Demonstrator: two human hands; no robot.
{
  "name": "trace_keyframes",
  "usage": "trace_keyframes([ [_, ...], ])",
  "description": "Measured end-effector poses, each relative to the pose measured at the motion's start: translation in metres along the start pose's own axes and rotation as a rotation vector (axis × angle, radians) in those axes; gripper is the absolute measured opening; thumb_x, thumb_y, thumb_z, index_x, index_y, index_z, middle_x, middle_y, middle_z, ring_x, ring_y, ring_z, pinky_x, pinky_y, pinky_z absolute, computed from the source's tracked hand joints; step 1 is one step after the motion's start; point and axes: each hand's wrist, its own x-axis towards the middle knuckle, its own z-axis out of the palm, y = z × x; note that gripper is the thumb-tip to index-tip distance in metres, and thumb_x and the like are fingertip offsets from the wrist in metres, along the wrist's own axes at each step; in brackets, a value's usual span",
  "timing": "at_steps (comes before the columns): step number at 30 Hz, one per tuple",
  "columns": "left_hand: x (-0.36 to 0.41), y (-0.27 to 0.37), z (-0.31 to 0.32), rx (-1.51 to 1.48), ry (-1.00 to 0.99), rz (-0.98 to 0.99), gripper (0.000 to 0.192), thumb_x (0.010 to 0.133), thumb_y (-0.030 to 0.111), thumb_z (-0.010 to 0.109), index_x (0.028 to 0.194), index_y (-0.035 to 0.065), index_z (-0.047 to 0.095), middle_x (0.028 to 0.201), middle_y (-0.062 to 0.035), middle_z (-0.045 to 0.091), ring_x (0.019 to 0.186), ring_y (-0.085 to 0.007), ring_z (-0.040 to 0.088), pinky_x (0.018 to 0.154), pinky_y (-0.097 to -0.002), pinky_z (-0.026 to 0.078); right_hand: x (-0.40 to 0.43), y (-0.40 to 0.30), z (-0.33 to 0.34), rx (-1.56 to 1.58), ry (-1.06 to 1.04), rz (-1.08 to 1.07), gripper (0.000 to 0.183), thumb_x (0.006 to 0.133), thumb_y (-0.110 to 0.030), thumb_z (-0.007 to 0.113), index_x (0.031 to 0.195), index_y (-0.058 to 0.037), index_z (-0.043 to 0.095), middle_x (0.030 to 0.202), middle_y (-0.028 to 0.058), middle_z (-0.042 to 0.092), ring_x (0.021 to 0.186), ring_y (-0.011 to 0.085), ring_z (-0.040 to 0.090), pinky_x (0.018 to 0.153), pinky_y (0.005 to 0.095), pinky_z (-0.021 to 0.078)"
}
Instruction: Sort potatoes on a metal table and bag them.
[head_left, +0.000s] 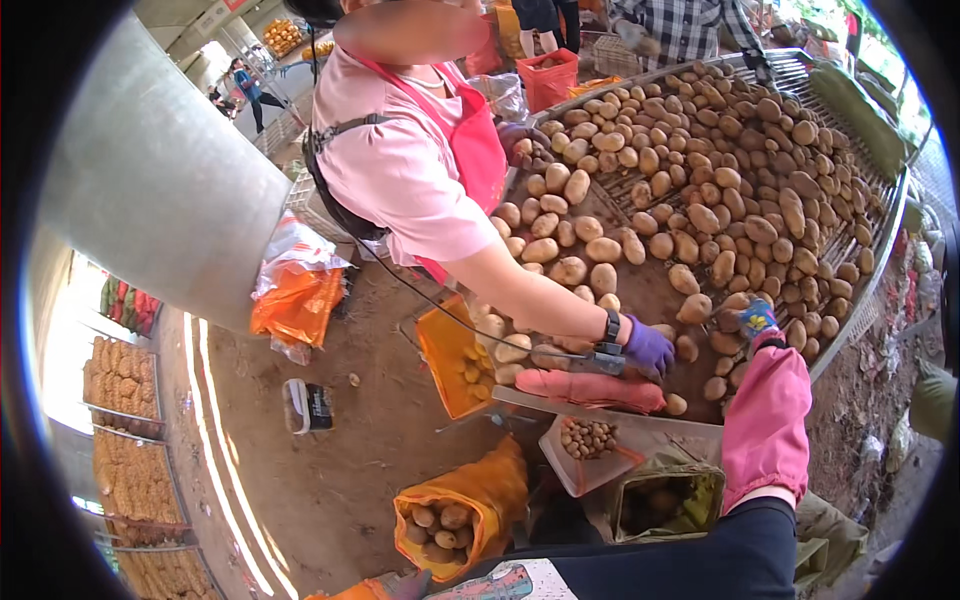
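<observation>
My right hand (757, 318), in a blue flowered glove below a pink sleeve cover, has its fingers around a potato (728, 320) at the near right of a slatted sorting table (892, 240). Many loose potatoes cover the table. At the bottom edge, a gloved hand (411, 585), apparently my left, is mostly cut off, below an orange mesh sack (487, 480) of potatoes; its fingers are not clear. A co-worker's purple-gloved hand (649, 346) rests near potatoes left of my right hand, and their other gloved hand (529, 146) touches potatoes farther back.
A rolled pink cloth (589, 388) lies on the table's near edge. Below it stand a basin (559, 457) with small potatoes and an open green sack (667, 532). A yellow-orange crate (435, 352) is left of the table. Another person in a checked shirt (667, 30) stands at the far side.
</observation>
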Motion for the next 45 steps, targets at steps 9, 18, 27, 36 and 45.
trace_keyframes([
  [9, 0.016, -0.002, -0.010, -0.283, 0.033, -0.048, 0.042, 0.086, 0.037, 0.059, 0.106, -0.0007, 0.059, 0.092, -0.0094, 0.063, 0.082, -0.0206, 0.061, 0.072, -0.0333, 0.050, -0.027, -0.018, -0.006, 0.441, -0.087, -0.293, 0.039, 0.085, -0.038, 0.054, 0.120, -0.0226, 0.059, 0.130, 0.0123, 0.049, 0.121, 0.0319, 0.044, 0.100, 0.0362, 0.0391],
  [18, -0.031, 0.022, -0.010, 0.156, 0.043, -0.088, 0.060, 0.085, 0.049, 0.053, 0.119, 0.0000, 0.059, 0.115, -0.0181, 0.062, 0.109, -0.0296, 0.058, 0.092, -0.0366, 0.043, -0.059, -0.086, -0.021, 1.501, -0.125, -0.291, 0.051, 0.073, -0.026, 0.079, 0.112, -0.0008, 0.059, 0.101, 0.0050, 0.064, 0.090, 0.0133, 0.059, 0.082, 0.0260, 0.0474],
  [27, -0.039, 0.023, 0.001, -0.093, -0.021, -0.122, 0.058, 0.086, 0.049, 0.052, 0.118, 0.0014, 0.059, 0.107, -0.0147, 0.064, 0.098, -0.0249, 0.061, 0.086, -0.0338, 0.045, -0.053, -0.173, -0.008, 1.132, 0.262, -0.247, 0.062, 0.063, -0.026, 0.084, 0.115, -0.0037, 0.057, 0.111, 0.0164, 0.059, 0.097, 0.0262, 0.060, 0.085, 0.0342, 0.0490],
  [36, -0.093, 0.085, 0.001, -0.037, 0.000, -0.192, 0.051, 0.087, 0.046, 0.053, 0.111, 0.0021, 0.062, 0.097, -0.0121, 0.066, 0.087, -0.0209, 0.061, 0.080, -0.0318, 0.046, -0.070, -0.217, 0.011, 0.830, 0.576, -0.199, 0.068, 0.063, -0.034, 0.083, 0.120, -0.0103, 0.056, 0.119, 0.0235, 0.051, 0.114, 0.0380, 0.048, 0.097, 0.0422, 0.0425],
  [45, -0.059, 0.007, 0.018, 0.339, -0.030, 0.238, 0.046, 0.091, 0.044, 0.040, 0.111, 0.0080, 0.060, 0.115, -0.0179, 0.060, 0.106, -0.0336, 0.057, 0.088, -0.0385, 0.045, -0.034, -0.205, 0.018, 1.072, 0.037, -0.180, 0.061, 0.070, -0.017, 0.079, 0.123, -0.0076, 0.051, 0.104, 0.0098, 0.061, 0.093, 0.0223, 0.060, 0.082, 0.0309, 0.0481],
])
